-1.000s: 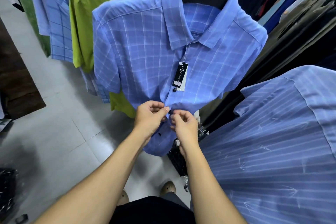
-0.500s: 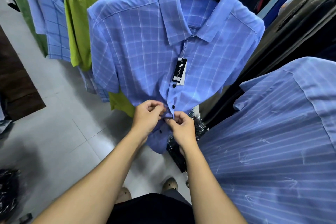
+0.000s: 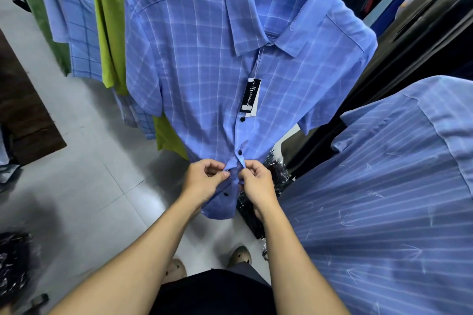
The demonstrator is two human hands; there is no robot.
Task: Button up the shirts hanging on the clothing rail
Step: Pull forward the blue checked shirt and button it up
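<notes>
A blue checked short-sleeved shirt (image 3: 204, 71) hangs on a dark hanger in front of me, with a black price tag (image 3: 250, 96) on its front. Two dark buttons below the tag are fastened, the lower button (image 3: 240, 152) just above my hands. My left hand (image 3: 204, 181) pinches the left edge of the placket low on the shirt. My right hand (image 3: 257, 183) pinches the right edge facing it. The button between my fingers is hidden. One more dark button (image 3: 225, 194) shows below my hands.
A blue striped shirt (image 3: 384, 212) hangs close at the right. A lime green shirt (image 3: 112, 33) and more blue checked shirts (image 3: 79, 33) hang behind at the left. Dark garments fill the upper right. Plastic-wrapped dark bundles (image 3: 276, 174) lie on the grey tiled floor.
My hands have slipped a little lower on the placket, and a second fastened button now shows above them. The view has shifted slightly.
</notes>
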